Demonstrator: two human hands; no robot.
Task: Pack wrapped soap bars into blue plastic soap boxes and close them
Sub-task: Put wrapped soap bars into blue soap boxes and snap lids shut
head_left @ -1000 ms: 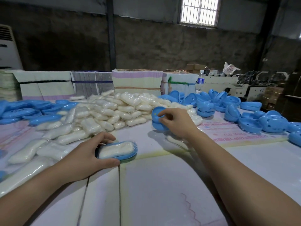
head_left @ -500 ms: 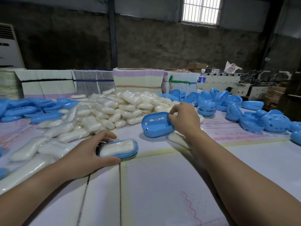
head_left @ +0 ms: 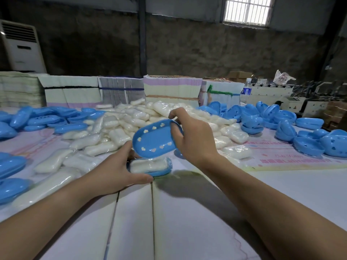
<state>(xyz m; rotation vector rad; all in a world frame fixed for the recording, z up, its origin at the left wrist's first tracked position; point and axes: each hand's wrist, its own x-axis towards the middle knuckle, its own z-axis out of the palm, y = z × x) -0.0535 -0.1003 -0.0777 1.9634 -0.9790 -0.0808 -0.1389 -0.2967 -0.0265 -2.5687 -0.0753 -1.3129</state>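
Holding a blue lid [head_left: 155, 140] tilted just above the open blue base [head_left: 161, 170], right hand [head_left: 195, 139] curled round the lid's right end, thumb on top, fingers tucked inside the hollow. Little heart-shaped holes visible along the lid's rim, hollow side facing the camera. Left hand [head_left: 114, 173] wrapped round the base's left end, thumb along the near edge, fingers behind, pinning it on the white table [head_left: 187, 222]. Wrapped soap bar [head_left: 148, 165] already sitting inside the base, lid not yet down on it. Behind both hands, a big heap of wrapped soap bars [head_left: 127, 128]. More loose blue box halves [head_left: 281, 124] scattered far right, another batch [head_left: 47, 119] far left. Stacks of flat cartons [head_left: 169, 89] lined up along the table's back edge, water bottle [head_left: 246, 91] beside them.
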